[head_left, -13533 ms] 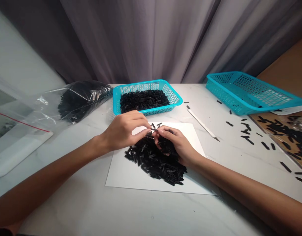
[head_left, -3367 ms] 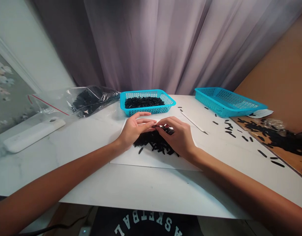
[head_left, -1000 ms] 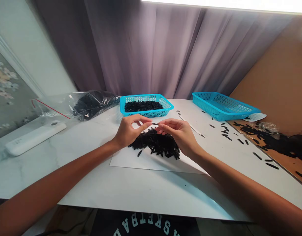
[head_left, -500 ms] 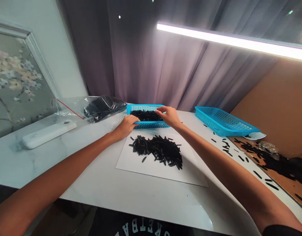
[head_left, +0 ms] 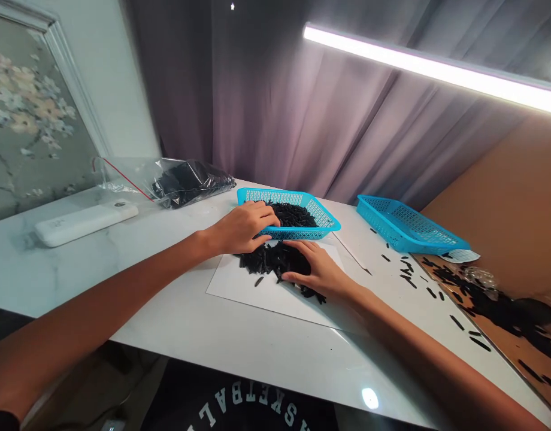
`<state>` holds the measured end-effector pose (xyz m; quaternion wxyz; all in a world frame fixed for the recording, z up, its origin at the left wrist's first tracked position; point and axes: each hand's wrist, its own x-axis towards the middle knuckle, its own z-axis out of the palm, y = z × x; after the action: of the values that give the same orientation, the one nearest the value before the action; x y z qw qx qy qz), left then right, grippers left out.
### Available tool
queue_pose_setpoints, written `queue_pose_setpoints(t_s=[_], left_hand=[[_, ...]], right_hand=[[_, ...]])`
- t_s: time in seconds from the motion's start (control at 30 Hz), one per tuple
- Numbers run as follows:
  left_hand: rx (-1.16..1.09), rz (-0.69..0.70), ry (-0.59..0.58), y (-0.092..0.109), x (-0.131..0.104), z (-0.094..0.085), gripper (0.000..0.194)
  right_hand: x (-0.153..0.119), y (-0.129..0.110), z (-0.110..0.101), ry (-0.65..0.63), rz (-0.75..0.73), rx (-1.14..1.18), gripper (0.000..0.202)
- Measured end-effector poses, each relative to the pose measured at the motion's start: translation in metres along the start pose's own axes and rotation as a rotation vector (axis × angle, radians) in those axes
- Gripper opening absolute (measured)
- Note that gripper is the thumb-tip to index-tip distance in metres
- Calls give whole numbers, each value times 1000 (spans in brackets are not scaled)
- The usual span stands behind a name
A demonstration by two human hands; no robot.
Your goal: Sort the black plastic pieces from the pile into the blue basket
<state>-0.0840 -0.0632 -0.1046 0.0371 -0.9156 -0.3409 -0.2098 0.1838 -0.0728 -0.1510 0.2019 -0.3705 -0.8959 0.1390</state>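
A blue perforated plastic basket holds a heap of small black strips. My left hand grips its near rim at the left, with the fingers over the edge and the thumb outside. In front of the basket, a loose pile of black strips lies on a white sheet. Over the right part of this pile my right hand rests, thumb and fingers spread apart around some strips. Part of the pile is hidden beneath that hand.
A second blue basket stands at the right. Scattered black strips and a dark heap lie near a brown board. At the left are a clear bag of black material and a white elongated device. A pencil-like stick lies right of the basket.
My right hand has come from inside the basket down onto the pile on the sheet. My left hand still holds the rim, and the basket now shows nearer and angled differently.
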Motion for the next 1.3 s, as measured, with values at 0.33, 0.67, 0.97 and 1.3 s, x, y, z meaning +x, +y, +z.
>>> queue_pose_setpoints(t_s=[0.33,0.67,0.97,1.3], left_hand=[[-195,-24,-203,15,-7,-2,9],[-659,-237,210,22,2,6,9],[-849,-291,286,30,2,17,13],[-907,-353,307,31,3,13,18]], right_hand=[[18,-15,-22,50,16,104,21],[22,-38,-8,215,109,553,27],[16,-38,-9,307,239,896,17],[15,-38,-14,314,307,1105,21]])
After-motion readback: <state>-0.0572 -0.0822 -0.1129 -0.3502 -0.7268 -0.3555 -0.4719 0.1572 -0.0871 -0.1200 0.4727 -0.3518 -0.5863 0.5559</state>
